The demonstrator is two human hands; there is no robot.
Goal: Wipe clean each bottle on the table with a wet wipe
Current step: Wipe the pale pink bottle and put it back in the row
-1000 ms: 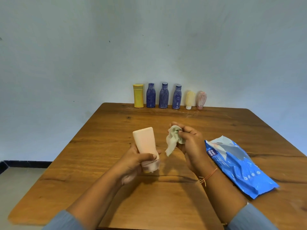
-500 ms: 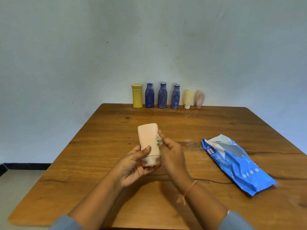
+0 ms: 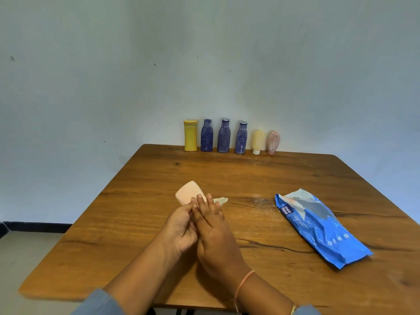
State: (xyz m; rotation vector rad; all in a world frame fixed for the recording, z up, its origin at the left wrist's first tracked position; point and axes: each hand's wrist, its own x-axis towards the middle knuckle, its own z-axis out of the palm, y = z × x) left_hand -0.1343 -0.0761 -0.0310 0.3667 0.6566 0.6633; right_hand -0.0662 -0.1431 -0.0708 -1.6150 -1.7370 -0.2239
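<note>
- Pale blue-grey painted wall (image 3: 204,64) bearing small dark specks.
- Brown wooden counter (image 3: 284,178) with dark grain lines, far edge against that wall.
- Black skirting strip (image 3: 34,226) above pale grey floor (image 3: 13,258), lower left.

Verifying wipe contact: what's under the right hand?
The pale crumpled wet wipe sticks out beyond the right hand, against the peach plastic tube bottle the left hand holds. The bottle's lower end is covered.
</note>
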